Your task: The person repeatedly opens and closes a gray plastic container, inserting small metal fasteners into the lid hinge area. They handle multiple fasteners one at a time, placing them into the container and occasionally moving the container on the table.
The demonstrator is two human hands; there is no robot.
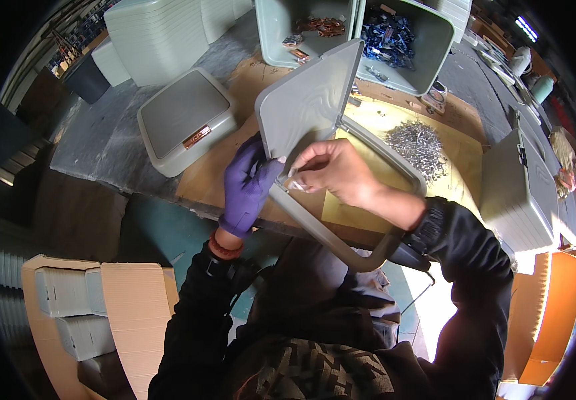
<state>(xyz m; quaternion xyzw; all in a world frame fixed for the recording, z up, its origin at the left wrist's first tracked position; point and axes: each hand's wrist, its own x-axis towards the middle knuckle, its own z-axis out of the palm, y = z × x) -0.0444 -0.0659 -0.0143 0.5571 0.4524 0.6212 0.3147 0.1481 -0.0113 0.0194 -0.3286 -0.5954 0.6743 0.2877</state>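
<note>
A grey plastic lid frame point(321, 235) lies tilted over the table's near edge, its flap point(308, 93) raised on the far left side. My left hand point(245, 190), in a purple glove, grips the frame's left corner where the flap meets it. Bare, my right hand point(341, 170) is closed in a pinch at that same corner, the fingertips close to the left thumb. Whatever small piece sits between those fingertips is too hidden to make out. A heap of small silver metal pins point(416, 148) lies on yellow paper point(461, 170) beyond the frame.
An assembled grey lid point(185, 113) with a copper-coloured latch rests at left. Two tipped bins at the back hold copper-coloured clips point(325, 27) and blue parts point(388, 37). Stacked pale bins point(155, 40) stand back left, stacked lids point(518, 187) right. A cardboard box point(135, 313) is lower left.
</note>
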